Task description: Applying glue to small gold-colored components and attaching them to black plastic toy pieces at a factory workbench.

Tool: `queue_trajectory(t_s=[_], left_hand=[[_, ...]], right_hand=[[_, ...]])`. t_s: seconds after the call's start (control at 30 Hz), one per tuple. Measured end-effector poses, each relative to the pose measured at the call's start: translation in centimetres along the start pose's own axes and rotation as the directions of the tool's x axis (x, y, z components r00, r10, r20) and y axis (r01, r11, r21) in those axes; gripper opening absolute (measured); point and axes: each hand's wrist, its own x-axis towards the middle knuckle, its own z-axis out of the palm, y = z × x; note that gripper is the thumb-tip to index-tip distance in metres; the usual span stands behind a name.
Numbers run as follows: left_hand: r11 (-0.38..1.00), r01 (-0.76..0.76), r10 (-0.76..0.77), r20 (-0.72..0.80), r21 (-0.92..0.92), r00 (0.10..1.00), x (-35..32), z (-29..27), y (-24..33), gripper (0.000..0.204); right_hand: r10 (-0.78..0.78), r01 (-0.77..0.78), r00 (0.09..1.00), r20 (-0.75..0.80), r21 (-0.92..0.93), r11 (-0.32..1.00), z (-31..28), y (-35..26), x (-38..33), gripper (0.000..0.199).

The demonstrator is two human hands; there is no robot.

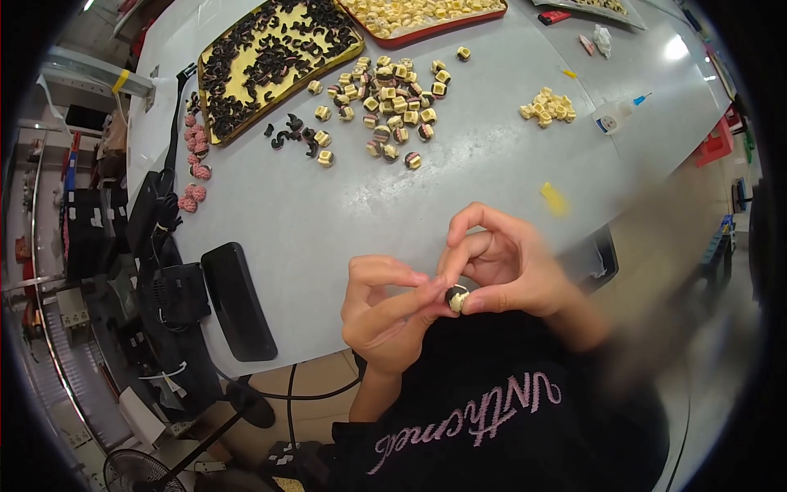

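A small rounded piece [458, 299], cream on one side and black on the other, is pinched between both hands just beyond the table's near edge. My left hand [381, 307] closes on it from the left, thumb and fingertips together. From the right, my right hand [508, 262] grips it with thumb and bent fingers. Fingertips hide part of the piece. Farther off on the grey table lies a heap of similar cream, black and pink pieces [398, 102]. Loose black curved parts [293, 131] lie left of that heap, and small cream parts [548, 107] are piled to its right.
At the back stand a yellow tray [234, 107] of black parts and a red-rimmed tray [443, 34] of cream parts. A small bottle with a blue needle tip [613, 121] lies far right. Pink balls [197, 148] and a black flat device [238, 302] are on the left.
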Motion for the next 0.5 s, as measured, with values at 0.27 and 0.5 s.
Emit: queue_trajectory(t_s=[0.27, 0.5], left_hand=[[0.987, -0.106, 0.099, 0.064, 0.120, 0.993, 0.21, -0.08, -0.01, 0.030], [0.913, -0.218, 0.194, 0.103, 0.345, 0.976, 0.49, 0.05, -0.07, 0.036]], right_hand=[[0.045, -0.046, 0.999, 0.005, 0.019, 0.999, 0.06, 0.26, 0.26, 0.050], [0.048, -0.054, 0.997, -0.063, -0.097, 0.994, 0.25, -0.55, 0.20, 0.042]])
